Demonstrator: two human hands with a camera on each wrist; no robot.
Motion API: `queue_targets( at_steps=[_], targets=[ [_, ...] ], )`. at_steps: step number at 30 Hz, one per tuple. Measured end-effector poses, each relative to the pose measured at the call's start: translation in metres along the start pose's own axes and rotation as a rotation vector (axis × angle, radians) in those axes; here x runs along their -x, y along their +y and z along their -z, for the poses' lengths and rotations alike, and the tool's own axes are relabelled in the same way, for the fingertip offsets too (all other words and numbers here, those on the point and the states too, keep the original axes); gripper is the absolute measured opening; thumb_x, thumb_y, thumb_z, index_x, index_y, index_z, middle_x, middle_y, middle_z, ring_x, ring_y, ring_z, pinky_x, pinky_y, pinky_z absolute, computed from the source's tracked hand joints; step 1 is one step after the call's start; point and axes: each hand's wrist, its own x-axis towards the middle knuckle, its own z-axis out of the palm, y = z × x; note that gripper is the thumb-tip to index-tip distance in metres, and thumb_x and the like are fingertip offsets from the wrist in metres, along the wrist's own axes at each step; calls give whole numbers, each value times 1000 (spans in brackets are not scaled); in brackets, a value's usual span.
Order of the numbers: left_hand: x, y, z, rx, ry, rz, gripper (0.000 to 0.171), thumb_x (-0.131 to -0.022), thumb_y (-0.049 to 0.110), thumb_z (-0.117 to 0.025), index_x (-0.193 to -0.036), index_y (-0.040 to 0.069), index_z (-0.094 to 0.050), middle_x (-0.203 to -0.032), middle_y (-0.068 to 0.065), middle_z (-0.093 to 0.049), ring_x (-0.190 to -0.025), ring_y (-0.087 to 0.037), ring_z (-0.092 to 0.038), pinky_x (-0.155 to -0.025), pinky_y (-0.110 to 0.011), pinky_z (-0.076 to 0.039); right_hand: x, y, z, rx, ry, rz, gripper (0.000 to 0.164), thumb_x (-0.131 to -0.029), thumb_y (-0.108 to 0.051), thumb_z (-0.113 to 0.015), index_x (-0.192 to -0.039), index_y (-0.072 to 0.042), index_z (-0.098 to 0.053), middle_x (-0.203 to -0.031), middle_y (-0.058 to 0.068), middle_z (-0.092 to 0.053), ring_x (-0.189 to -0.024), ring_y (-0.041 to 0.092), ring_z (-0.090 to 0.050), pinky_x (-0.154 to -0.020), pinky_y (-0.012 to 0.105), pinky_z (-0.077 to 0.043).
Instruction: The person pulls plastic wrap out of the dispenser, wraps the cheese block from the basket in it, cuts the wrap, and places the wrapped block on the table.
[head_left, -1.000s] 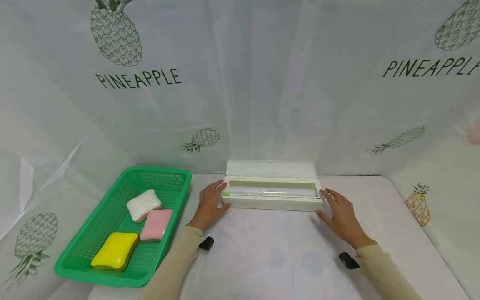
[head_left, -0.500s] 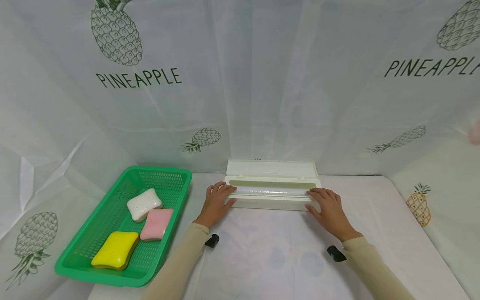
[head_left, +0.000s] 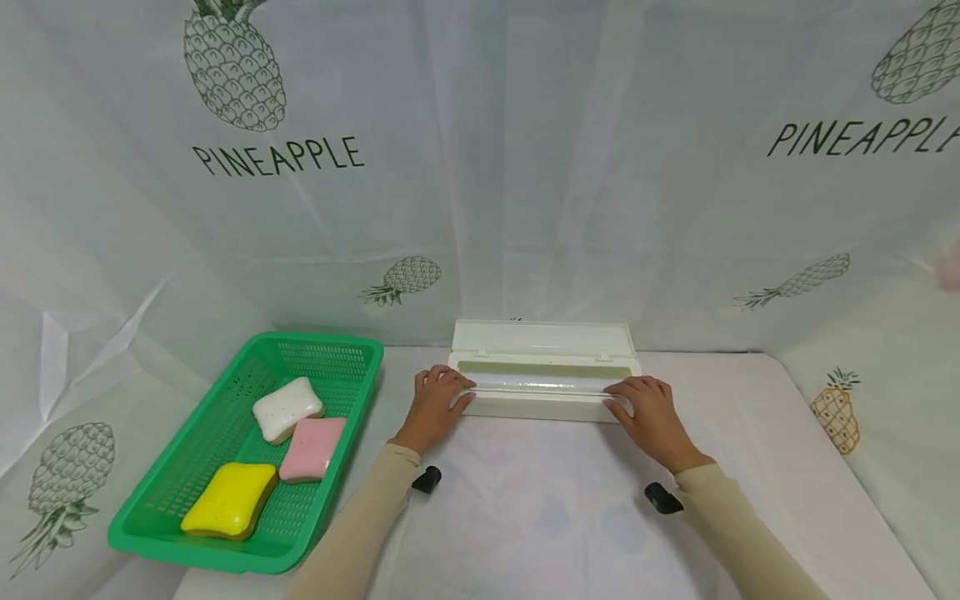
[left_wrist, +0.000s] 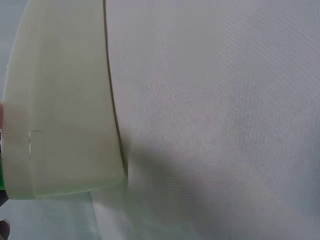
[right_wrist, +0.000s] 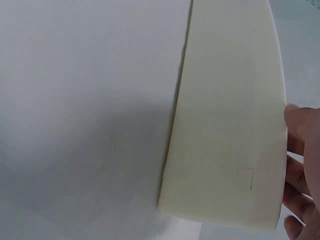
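A long white cling film dispenser (head_left: pixel 543 406) stands on the table with its lid (head_left: pixel 543 337) tipped back. Inside lies a roll of cling film (head_left: pixel 536 382), shiny along the front. My left hand (head_left: pixel 431 412) pinches the film at the left part of the front rim, fingers above and thumb in front. At the right part, my right hand (head_left: pixel 652 421) does the same. In the right wrist view, the thumb (right_wrist: pixel 300 122) reaches the dispenser's top edge and curled fingers lie behind it. The left wrist view shows the dispenser's front wall (left_wrist: pixel 65 110); most of that hand is outside it.
A green basket (head_left: pixel 150 546) stands at the left, holding a white sponge (head_left: pixel 288 408), a pink sponge (head_left: pixel 313 450) and a yellow sponge (head_left: pixel 229 500). Behind the white-covered table (head_left: pixel 540 517) hangs a pineapple-print curtain (head_left: pixel 540 167), close to the lid.
Both hands have moved inward from the dispenser's ends onto its front rim, the right one farther. Thumbs and fingertips have drawn closer together. Dispenser and basket have stayed put.
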Motion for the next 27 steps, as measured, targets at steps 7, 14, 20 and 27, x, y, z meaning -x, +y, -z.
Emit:
queue_targets(
  at_steps=[7, 14, 20, 27],
  targets=[
    [-3, 0, 0, 28, 25, 20, 13, -89, 29, -62, -99, 24, -70, -93, 11, -62, -106, -16, -44, -91, -41, -24, -9, -2, -1, -66, -40, -96, 10, -85, -17, -67, -93, -10, -68, -90, 2, -65, -91, 26, -52, -91, 53, -25],
    [-7, 2, 1, 30, 30, 61, 9, -88, 28, -63, -93, 25, -70, -89, 12, -63, -104, -14, -45, -92, -42, -25, -18, -3, -3, -60, -37, -145, 6, -85, -15, -67, -85, -10, -67, -83, 2, -66, -84, 26, -54, -89, 53, -28],
    [-11, 5, 2, 33, 43, 112, 9, -88, 27, -63, -92, 22, -70, -88, 10, -64, -101, -16, -47, -93, -42, -25, -23, -4, -3, -46, -40, -130, 5, -86, -14, -67, -86, -8, -66, -82, 2, -66, -83, 25, -55, -89, 50, -29],
    [-12, 5, -3, 32, 65, 132, 9, -89, 26, -63, -94, 21, -69, -91, 8, -65, -100, -16, -47, -94, -40, -25, -25, -5, -3, -55, -11, -113, 6, -90, -12, -61, -90, -6, -60, -79, 4, -63, -75, 23, -54, -87, 47, -34]
  ],
)
